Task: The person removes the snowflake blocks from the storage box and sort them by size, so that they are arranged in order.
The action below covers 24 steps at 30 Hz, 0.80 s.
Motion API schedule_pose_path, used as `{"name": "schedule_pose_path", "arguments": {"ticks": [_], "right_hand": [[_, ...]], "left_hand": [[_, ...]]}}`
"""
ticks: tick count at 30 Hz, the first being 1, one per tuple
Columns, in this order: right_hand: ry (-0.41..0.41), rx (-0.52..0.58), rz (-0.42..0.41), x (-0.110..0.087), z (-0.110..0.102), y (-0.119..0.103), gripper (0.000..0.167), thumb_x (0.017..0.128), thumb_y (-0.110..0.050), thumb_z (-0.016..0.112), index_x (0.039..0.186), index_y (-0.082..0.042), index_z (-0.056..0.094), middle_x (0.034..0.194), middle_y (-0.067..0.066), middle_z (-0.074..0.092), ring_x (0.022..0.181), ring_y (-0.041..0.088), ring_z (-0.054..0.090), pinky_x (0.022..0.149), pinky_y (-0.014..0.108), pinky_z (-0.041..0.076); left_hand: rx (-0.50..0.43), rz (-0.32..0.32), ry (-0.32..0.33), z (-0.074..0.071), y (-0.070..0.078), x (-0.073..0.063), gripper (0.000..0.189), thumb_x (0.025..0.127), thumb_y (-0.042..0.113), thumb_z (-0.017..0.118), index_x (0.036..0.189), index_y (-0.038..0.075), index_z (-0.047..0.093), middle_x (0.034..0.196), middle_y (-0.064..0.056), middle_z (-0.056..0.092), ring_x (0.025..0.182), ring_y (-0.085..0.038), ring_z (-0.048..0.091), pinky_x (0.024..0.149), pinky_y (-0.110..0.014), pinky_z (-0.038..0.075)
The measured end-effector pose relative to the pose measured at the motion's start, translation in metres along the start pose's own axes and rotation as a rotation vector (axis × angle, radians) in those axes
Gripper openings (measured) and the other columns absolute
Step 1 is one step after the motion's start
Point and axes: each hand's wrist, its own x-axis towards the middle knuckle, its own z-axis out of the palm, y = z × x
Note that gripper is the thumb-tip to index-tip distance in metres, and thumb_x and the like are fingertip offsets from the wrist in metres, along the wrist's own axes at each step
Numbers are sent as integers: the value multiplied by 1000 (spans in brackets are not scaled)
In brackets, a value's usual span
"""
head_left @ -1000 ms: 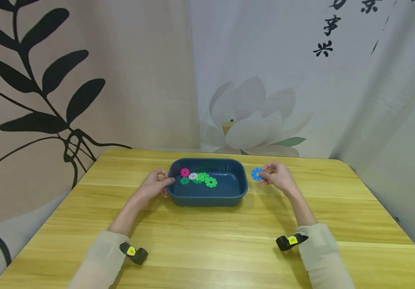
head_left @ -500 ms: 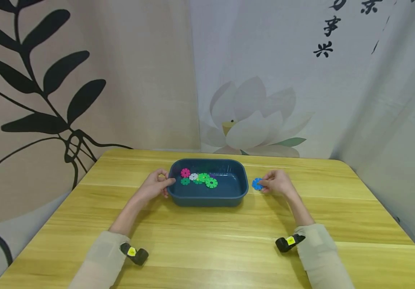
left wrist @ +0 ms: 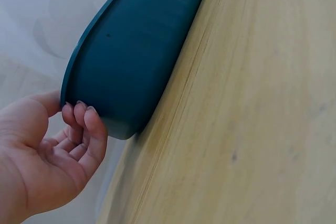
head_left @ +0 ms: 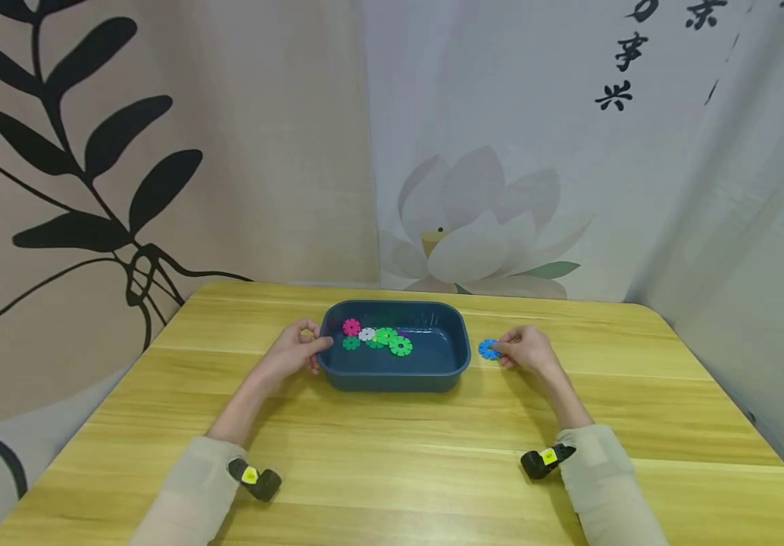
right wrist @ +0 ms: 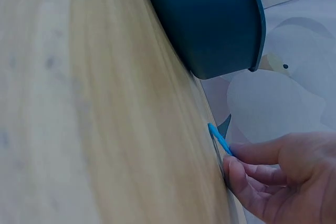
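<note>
My left hand (head_left: pixel 294 347) grips the left end of a dark teal plastic basin (head_left: pixel 392 381), thumb over the rim and fingers curled under it outside, as the left wrist view shows. Inside the basin's left half lie several notched plastic discs: a pink disc (head_left: pixel 351 327), a white disc (head_left: pixel 367 334), a dark green disc (head_left: pixel 351 343) and bright green discs (head_left: pixel 401 346). To the right of the basin, my right hand (head_left: pixel 528 349) pinches a blue notched disc (head_left: pixel 488 349) between thumb and fingers. In the right wrist view the blue disc (right wrist: pixel 219 138) appears edge-on, tilted, close over the tabletop.
The basin stands on a yellow wood-grain table (head_left: pixel 392 470), toward its far edge. Behind the table hangs a printed curtain (head_left: pixel 283 152) with dark leaves and a lotus. A black camera (head_left: pixel 260 484) is strapped at each wrist, over pale sleeves.
My right hand has lowered the blue disc toward the table, a little nearer to me, beside the basin. My left hand keeps its hold on the rim, and the discs inside lie as before.
</note>
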Motion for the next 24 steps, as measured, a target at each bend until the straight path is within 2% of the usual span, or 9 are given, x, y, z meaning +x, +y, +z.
{"name": "schedule_pose_path", "arguments": {"ticks": [11, 19, 24], "right_hand": [[12, -13, -18, 0, -4, -1, 21, 98, -6, 63, 108, 13, 61, 78, 14, 66, 62, 14, 61, 58, 25, 54], [62, -32, -127, -4, -8, -13, 25, 100, -14, 61, 112, 8, 62, 94, 24, 69, 79, 34, 69, 72, 40, 58], [82, 3, -195, -6, -6, -26, 28, 99, -16, 62, 115, 7, 62, 104, 28, 69, 81, 32, 72, 78, 44, 60]], "left_hand": [[-10, -13, -4, -1, -2, 3, 20, 101, 11, 62, 102, 5, 44, 66, -2, 55, 57, -15, 57, 58, -28, 54], [3, -30, 9, -1, -4, 5, 17, 100, 8, 61, 101, 5, 44, 65, -2, 56, 57, -15, 57, 59, -28, 54], [-3, -41, 4, 1, -3, 4, 17, 100, 6, 61, 101, 3, 44, 66, -2, 55, 57, -14, 55, 58, -28, 53]]}}
